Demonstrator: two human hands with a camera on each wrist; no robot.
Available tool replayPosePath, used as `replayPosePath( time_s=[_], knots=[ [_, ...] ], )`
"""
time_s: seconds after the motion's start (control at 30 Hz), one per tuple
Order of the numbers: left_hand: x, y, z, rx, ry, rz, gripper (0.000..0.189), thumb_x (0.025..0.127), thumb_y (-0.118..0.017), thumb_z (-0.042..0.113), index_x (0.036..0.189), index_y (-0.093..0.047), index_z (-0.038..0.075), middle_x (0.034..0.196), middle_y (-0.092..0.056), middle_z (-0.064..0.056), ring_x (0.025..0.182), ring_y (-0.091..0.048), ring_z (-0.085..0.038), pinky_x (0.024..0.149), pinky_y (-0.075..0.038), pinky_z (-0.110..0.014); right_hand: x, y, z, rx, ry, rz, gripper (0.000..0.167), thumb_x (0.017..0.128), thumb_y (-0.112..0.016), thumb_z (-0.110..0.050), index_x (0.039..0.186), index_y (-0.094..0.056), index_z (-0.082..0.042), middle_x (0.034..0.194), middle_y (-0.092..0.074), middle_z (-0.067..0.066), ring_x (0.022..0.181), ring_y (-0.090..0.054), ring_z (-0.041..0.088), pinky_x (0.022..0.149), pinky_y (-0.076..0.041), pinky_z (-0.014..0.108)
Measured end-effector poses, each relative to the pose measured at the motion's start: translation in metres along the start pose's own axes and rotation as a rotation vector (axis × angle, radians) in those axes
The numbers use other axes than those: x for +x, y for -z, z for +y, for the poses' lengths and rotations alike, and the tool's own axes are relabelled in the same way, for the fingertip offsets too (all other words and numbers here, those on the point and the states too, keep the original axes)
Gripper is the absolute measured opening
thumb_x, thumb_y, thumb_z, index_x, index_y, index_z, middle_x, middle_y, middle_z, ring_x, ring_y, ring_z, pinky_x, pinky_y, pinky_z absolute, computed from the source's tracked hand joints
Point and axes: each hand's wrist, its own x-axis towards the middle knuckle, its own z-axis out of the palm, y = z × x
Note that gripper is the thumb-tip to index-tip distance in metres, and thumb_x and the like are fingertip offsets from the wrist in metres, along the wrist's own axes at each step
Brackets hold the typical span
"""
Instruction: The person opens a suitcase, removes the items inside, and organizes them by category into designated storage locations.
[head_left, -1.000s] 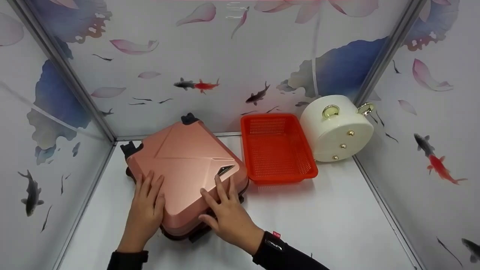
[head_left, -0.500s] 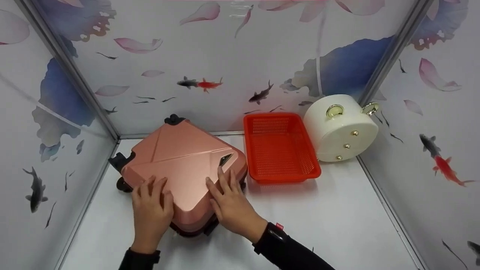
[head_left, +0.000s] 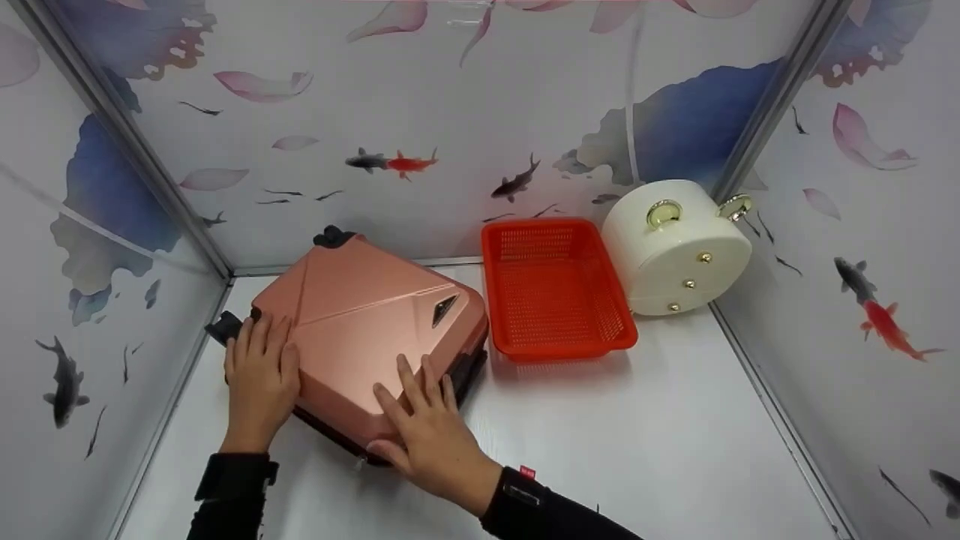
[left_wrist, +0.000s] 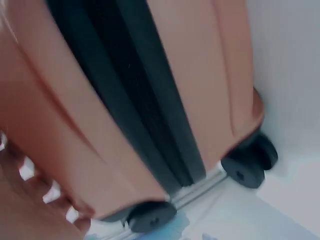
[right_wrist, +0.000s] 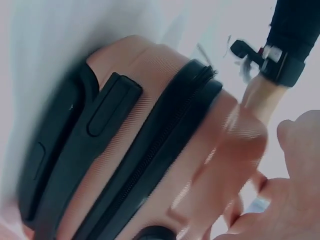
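A rose-gold hard-shell suitcase (head_left: pixel 352 330) lies flat on the white surface, turned at an angle. Its black wheels (left_wrist: pixel 243 165) face the back left; a black handle (right_wrist: pixel 112 105) and a zipper (right_wrist: pixel 150 162) run along its side in the right wrist view. My left hand (head_left: pixel 260 375) rests on the left edge of the shell, fingers fairly straight, close to a wheel. On the front right edge lies my right hand (head_left: pixel 431 435), fingers spread over the top near the corner. A dark logo plate (head_left: pixel 444 310) sits on the right corner of the shell.
A red plastic basket (head_left: pixel 556 355) stands right of the suitcase, very near it. Beyond it, a round cream-white case (head_left: pixel 660 247) with gold rings and studs leans in the back right corner. Printed wall panels (head_left: pixel 420 97) enclose the surface at the back and sides.
The suitcase has turned counterclockwise, its wheel end swinging left and toward me. My left hand has moved up and left along its edge; the right hand has shifted left and slightly nearer me.
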Motion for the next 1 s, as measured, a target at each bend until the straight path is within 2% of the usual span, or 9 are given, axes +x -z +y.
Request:
replayPosePath(
  time_s=[0.13, 0.23, 0.4, 0.5, 0.6, 0.8, 0.9, 1.0],
  knots=[
    [-0.019, -0.009, 0.014, 0.033, 0.058, 0.076, 0.054, 0.116, -0.047, 0.034, 0.163, -0.053, 0.008, 0.173, -0.042, -0.025, 0.166, -0.024, -0.051, 0.133, -0.01, -0.074, 0.009, 0.003, 0.025, 0.001, -0.024, 0.021, 0.072, 0.114, -0.036, -0.068, 0.176, -0.03, -0.032, 0.189, -0.001, 0.011, 0.174, -0.005, 0.044, 0.135, -0.024, 0.069],
    [-0.034, -0.014, 0.024, 0.081, 0.083, 0.098, 0.058, 0.115, -0.05, 0.04, 0.164, -0.051, 0.009, 0.174, -0.04, -0.025, 0.167, -0.024, -0.051, 0.133, -0.011, -0.075, 0.017, 0.008, 0.043, 0.025, -0.054, 0.033, 0.067, 0.116, -0.034, -0.063, 0.176, -0.031, -0.032, 0.189, -0.004, 0.011, 0.173, -0.008, 0.047, 0.135, -0.025, 0.066],
    [-0.048, -0.017, 0.034, 0.149, 0.062, 0.085, 0.066, 0.112, -0.057, 0.048, 0.168, -0.046, 0.014, 0.176, -0.036, -0.024, 0.167, -0.022, -0.051, 0.13, -0.015, -0.075, 0.026, 0.016, 0.064, 0.133, -0.157, 0.044, 0.066, 0.117, -0.037, -0.059, 0.177, -0.026, -0.034, 0.189, -0.007, 0.008, 0.169, -0.022, 0.051, 0.126, -0.043, 0.062],
    [-0.052, -0.017, 0.035, 0.16, 0.046, 0.062, 0.07, 0.111, -0.06, 0.05, 0.17, -0.043, 0.018, 0.179, -0.034, -0.021, 0.169, -0.02, -0.049, 0.132, -0.015, -0.074, 0.03, 0.017, 0.072, 0.198, -0.194, 0.045, 0.067, 0.117, -0.039, -0.059, 0.177, -0.022, -0.036, 0.189, -0.005, 0.005, 0.169, -0.03, 0.044, 0.122, -0.05, 0.058],
    [-0.051, -0.016, 0.033, 0.152, 0.038, 0.043, 0.072, 0.11, -0.062, 0.051, 0.171, -0.041, 0.02, 0.18, -0.032, -0.019, 0.17, -0.018, -0.048, 0.134, -0.012, -0.071, 0.031, 0.017, 0.074, 0.229, -0.201, 0.049, 0.067, 0.117, -0.041, -0.058, 0.177, -0.022, -0.036, 0.189, -0.005, 0.005, 0.168, -0.034, 0.037, 0.124, -0.048, 0.053],
    [-0.049, -0.013, 0.031, 0.13, 0.038, 0.028, 0.072, 0.111, -0.062, 0.05, 0.171, -0.041, 0.018, 0.181, -0.029, -0.021, 0.171, -0.016, -0.047, 0.139, -0.004, -0.066, 0.03, 0.018, 0.072, 0.244, -0.187, 0.054, 0.067, 0.117, -0.043, -0.057, 0.177, -0.023, -0.035, 0.189, -0.007, 0.008, 0.167, -0.036, 0.037, 0.126, -0.046, 0.053],
    [-0.052, -0.011, 0.035, 0.137, 0.038, 0.046, 0.07, 0.11, -0.064, 0.046, 0.168, -0.046, 0.011, 0.179, -0.033, -0.024, 0.17, -0.018, -0.049, 0.139, -0.005, -0.067, 0.03, 0.018, 0.071, 0.247, -0.179, 0.051, 0.068, 0.116, -0.044, -0.057, 0.177, -0.024, -0.034, 0.188, -0.008, 0.009, 0.167, -0.037, 0.037, 0.126, -0.046, 0.053],
    [-0.057, -0.01, 0.045, 0.133, 0.024, 0.126, 0.06, 0.107, -0.071, 0.035, 0.156, -0.059, 0.003, 0.167, -0.048, -0.028, 0.164, -0.033, -0.052, 0.135, -0.016, -0.073, 0.03, 0.018, 0.071, 0.247, -0.177, 0.045, 0.069, 0.115, -0.045, -0.058, 0.177, -0.024, -0.034, 0.188, -0.009, 0.009, 0.167, -0.038, 0.036, 0.126, -0.046, 0.052]
  ],
)
